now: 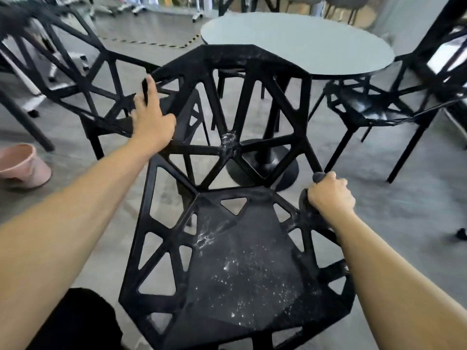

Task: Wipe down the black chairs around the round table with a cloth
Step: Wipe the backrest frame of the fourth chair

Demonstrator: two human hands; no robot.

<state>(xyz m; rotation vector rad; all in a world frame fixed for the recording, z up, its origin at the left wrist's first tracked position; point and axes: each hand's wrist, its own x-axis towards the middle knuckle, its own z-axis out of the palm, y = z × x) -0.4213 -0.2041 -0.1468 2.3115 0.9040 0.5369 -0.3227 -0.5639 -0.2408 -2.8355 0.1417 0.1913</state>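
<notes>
Two hands on the nearest of three black chairs, beside one round bench.

The left hand [151, 114] curls round the left edge of the nearest chair's [242, 274] backrest; the right hand [329, 194] presses a bunched dark cloth [307, 198] against its right edge. A second chair [83, 79] stands left, a third [379, 107] right of the bench [316, 44]. One pink tub [22, 164] lies on the floor.

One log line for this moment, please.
left hand: grips chair backrest edge | right hand: wipes side frame with dark cloth
</notes>
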